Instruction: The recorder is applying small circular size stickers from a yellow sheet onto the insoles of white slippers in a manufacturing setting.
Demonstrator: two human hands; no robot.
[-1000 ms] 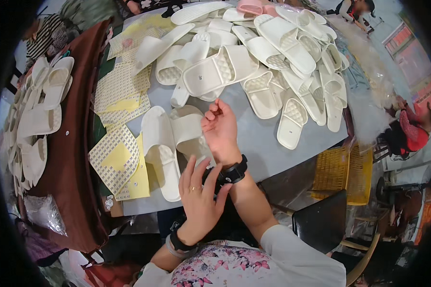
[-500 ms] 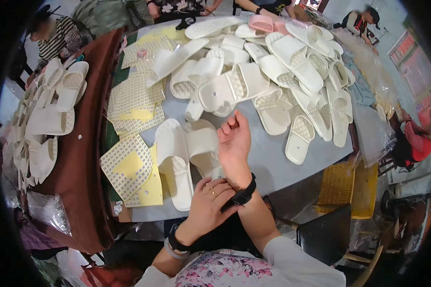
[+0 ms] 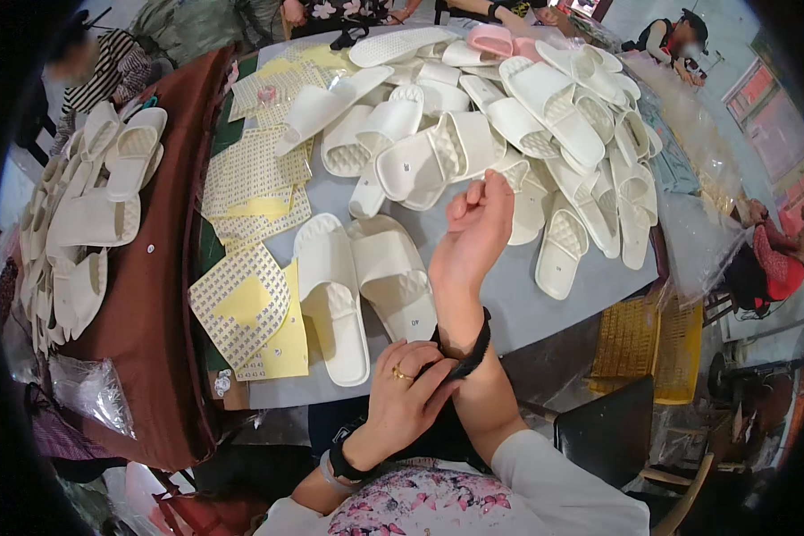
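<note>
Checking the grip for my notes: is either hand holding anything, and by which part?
The left hand pinches the black wristband at its edge on the right wrist; the right hand holds nothing.

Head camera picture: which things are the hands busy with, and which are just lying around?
In use:
- left hand, pinching the black wristband
- right hand, raised, wearing that band
- pair of white slippers right in front

Lying about:
- pile of white slippers
- sticker sheets
- slippers on the brown cloth
- yellow crate
- clear plastic bags
</note>
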